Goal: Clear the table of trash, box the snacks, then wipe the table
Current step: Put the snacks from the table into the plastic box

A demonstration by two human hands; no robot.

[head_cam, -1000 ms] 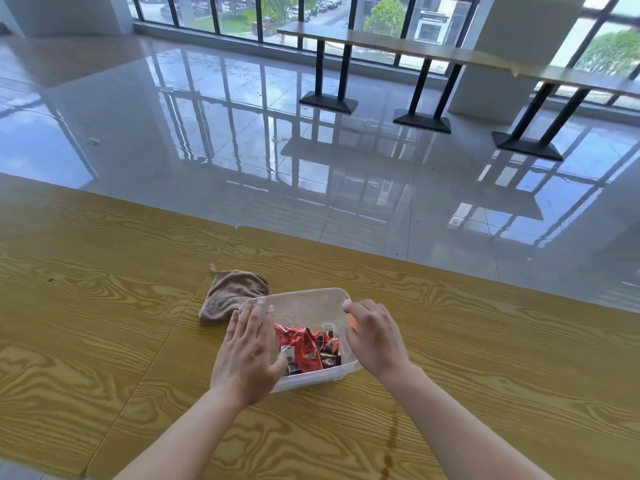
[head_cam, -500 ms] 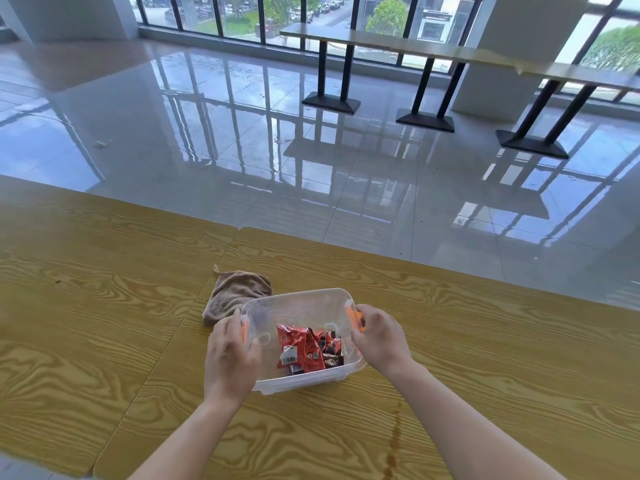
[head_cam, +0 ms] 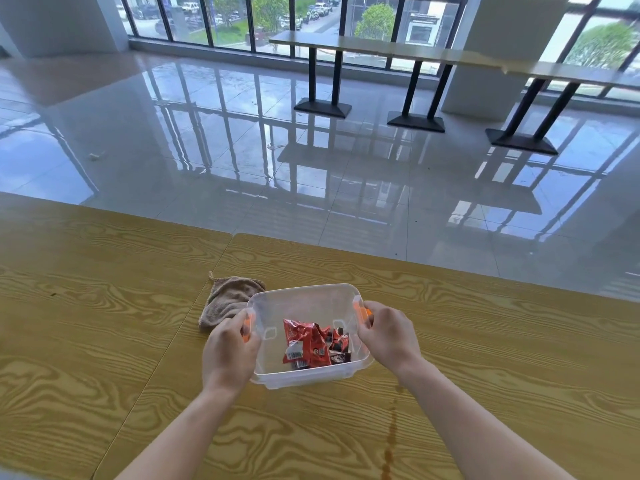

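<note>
A clear plastic box (head_cam: 304,299) with its lid on sits on the wooden table (head_cam: 485,341) in front of me. Red snack packets (head_cam: 308,344) lie inside it. My left hand (head_cam: 227,355) grips the orange latch on the box's left side. My right hand (head_cam: 389,336) grips the orange latch on its right side. A crumpled brown cloth (head_cam: 230,297) lies on the table just beyond the box's left corner, touching it.
A brown liquid streak (head_cam: 389,441) runs down the table near my right forearm. A seam (head_cam: 228,237) divides two tabletops. Beyond the table's far edge is a glossy tiled floor with high bar tables (head_cam: 381,50) along the windows.
My hands slid off the top of the lid to the box's two sides and closed on the orange latches. The box stayed in place.
</note>
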